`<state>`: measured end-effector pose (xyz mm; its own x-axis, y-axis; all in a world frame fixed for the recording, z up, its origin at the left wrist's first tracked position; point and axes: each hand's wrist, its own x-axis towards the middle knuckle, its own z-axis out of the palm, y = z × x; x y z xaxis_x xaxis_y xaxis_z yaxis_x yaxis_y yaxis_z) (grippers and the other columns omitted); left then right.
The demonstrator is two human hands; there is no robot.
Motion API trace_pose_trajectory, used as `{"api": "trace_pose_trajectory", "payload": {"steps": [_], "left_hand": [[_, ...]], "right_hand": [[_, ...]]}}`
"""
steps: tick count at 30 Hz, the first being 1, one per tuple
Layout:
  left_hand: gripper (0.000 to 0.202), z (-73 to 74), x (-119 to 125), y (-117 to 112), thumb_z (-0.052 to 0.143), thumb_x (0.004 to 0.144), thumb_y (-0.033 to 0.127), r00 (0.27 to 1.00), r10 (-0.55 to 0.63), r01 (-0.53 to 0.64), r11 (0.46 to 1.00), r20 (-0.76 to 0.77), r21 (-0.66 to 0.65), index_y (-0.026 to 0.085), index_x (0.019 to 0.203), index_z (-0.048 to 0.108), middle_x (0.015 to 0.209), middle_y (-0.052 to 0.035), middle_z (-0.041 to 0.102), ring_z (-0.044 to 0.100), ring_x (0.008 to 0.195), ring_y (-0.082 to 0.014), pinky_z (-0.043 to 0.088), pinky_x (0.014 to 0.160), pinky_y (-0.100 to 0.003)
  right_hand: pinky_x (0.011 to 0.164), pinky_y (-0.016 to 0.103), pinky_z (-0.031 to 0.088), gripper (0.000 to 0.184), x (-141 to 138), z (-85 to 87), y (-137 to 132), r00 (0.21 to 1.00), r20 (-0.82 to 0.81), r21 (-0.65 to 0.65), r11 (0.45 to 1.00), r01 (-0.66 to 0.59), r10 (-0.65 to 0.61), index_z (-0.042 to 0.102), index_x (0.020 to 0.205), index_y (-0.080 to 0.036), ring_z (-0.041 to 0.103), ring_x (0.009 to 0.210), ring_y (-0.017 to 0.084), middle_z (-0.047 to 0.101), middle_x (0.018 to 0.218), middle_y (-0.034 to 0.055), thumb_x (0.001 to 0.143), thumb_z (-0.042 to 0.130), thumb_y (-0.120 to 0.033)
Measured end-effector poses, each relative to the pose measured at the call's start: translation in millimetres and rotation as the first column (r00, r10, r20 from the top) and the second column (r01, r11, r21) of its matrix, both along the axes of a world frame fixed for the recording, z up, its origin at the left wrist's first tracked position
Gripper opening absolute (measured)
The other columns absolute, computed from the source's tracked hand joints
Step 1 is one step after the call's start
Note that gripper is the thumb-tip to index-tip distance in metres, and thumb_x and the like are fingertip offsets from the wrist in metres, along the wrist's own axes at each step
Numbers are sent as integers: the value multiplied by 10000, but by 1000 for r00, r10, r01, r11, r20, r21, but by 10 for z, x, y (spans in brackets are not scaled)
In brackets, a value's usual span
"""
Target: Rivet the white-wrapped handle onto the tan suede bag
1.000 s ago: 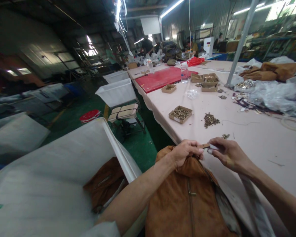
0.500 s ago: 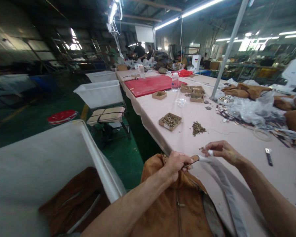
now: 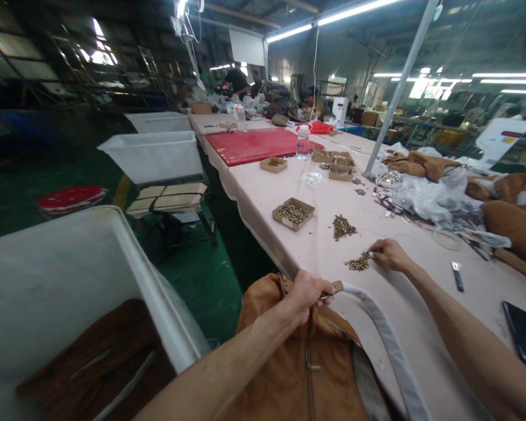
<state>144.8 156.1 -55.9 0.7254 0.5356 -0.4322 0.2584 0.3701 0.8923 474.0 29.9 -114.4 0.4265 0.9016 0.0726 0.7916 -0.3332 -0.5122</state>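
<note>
At five o'clock, the left hand [image 3: 307,290] pinches a brown bag's [image 3: 284,369] tab [image 3: 338,286]; from it, a cardboard box [image 3: 305,219] at twelve holds metal studs [image 3: 293,211], a white bin [image 3: 61,269] at nine brown goods [image 3: 100,368]. The right hand's [image 3: 390,255] grip is unclear.

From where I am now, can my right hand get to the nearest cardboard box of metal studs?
Probably yes, with some stretch: the cardboard box stands open-topped, and only a low, loose pile of studs seems to lie between it and your right hand.
</note>
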Motion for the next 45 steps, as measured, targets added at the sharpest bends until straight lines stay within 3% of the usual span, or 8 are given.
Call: {"api": "trace_pose_trajectory", "payload": {"steps": [8, 12, 15, 18, 32, 36, 41, 45], "left_hand": [[124, 64, -65, -49, 691, 587, 162, 1000, -11, 11, 1000, 2, 3, 108, 501, 619, 468, -23, 570, 458, 405, -79, 260, 396, -202], [96, 60, -57, -48, 740, 580, 182, 996, -85, 85, 996, 34, 13, 99, 596, 694, 508, -21, 613, 442, 415, -69, 284, 424, -209], [143, 62, -55, -51, 755, 618, 233, 983, -176, 169, 976, 44, 137, 103, 670, 728, 561, -24, 643, 472, 468, -79, 299, 453, -211], [195, 92, -68, -64, 737, 673, 303, 969, -245, 232, 928, 10, 293, 110, 700, 736, 595, -26, 652, 479, 509, -92, 304, 469, -217], [241, 54, -66, -102, 678, 686, 301, 958, -268, 281, 822, -100, 495, 105, 787, 776, 627, -11, 639, 509, 573, -113, 354, 511, -218], [229, 146, -81, -152, 676, 703, 304, 955, -263, 293, 773, -136, 563, 107, 777, 766, 614, -5, 627, 511, 584, -118, 340, 520, -225], [176, 256, -95, -241, 645, 730, 250, 947, -273, 310, 637, -170, 706, 125, 746, 767, 623, -8, 638, 548, 609, -128, 357, 571, -248], [188, 330, -123, -264, 637, 743, 244, 947, -275, 309, 630, -168, 713, 115, 760, 773, 635, -18, 641, 555, 619, -133, 365, 573, -243]], "right_hand": [[687, 314, 417, 146, -235, 80, -10, 996, 92, 76, 997, -12, 5, 664, 818, -168, 586, 720, 219, 684, 761, 87, 823, 556, -267], [745, 321, 456, 158, -743, 443, -125, 992, 25, 164, 978, -130, 128, 605, 976, -202, 585, 788, 213, 654, 853, 60, 962, 522, -336], [776, 333, 454, 98, -1238, 798, -202, 915, -47, 279, 884, -374, 401, 570, 1027, -214, 565, 842, 211, 609, 934, 65, 1012, 518, -295], [751, 335, 440, 66, -1578, 988, -251, 865, -59, 299, 835, -461, 498, 559, 1039, -219, 551, 851, 210, 583, 969, 71, 1026, 495, -225], [725, 340, 431, 131, -1687, 940, -261, 847, -53, 270, 824, -498, 529, 639, 994, -216, 571, 852, 218, 609, 946, 81, 1007, 520, -162], [723, 340, 434, 94, -1673, 867, -258, 858, -134, 296, 846, -442, 495, 660, 897, -204, 582, 805, 209, 619, 883, 61, 969, 599, -209], [710, 339, 431, 234, -1622, 802, -239, 853, -313, 252, 902, -351, 419, 631, 745, -188, 567, 720, 197, 605, 750, 28, 922, 681, -333], [695, 330, 431, 301, -1646, 821, -241, 844, -329, 255, 900, -353, 424, 606, 740, -183, 558, 724, 200, 611, 752, 37, 944, 646, -401]]}}
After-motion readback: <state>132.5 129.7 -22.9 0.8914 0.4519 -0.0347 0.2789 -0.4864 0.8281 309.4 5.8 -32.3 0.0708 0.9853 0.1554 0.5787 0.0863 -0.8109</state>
